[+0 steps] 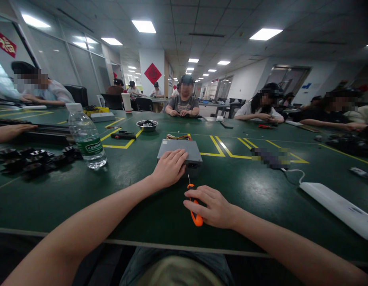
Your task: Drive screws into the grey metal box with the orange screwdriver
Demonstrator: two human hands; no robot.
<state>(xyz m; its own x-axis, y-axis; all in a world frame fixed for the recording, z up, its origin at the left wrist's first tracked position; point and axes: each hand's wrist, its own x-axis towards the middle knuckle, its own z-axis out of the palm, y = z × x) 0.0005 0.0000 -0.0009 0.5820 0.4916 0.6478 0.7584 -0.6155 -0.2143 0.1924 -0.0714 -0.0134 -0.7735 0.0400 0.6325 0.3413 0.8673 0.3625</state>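
Note:
A grey metal box [190, 147] with a socket on its near side and coloured wires behind it sits on the green table [136, 214]. My left hand [171, 169] lies on its top near the front left corner, fingers stretched out. To the right and nearer to me, my right hand [210, 206] holds an orange and black screwdriver [196, 218] between thumb and fingers. The screwdriver's thin shaft points away from me, its tip just short of the box's near side.
A water bottle [90, 143] stands left, beside black parts [31, 159]. Further back are a metal bowl [147, 125] and a black tool [123, 135]. On the right lie a phone-like object [269, 158] and a white power strip [336, 206]. Several people sit around.

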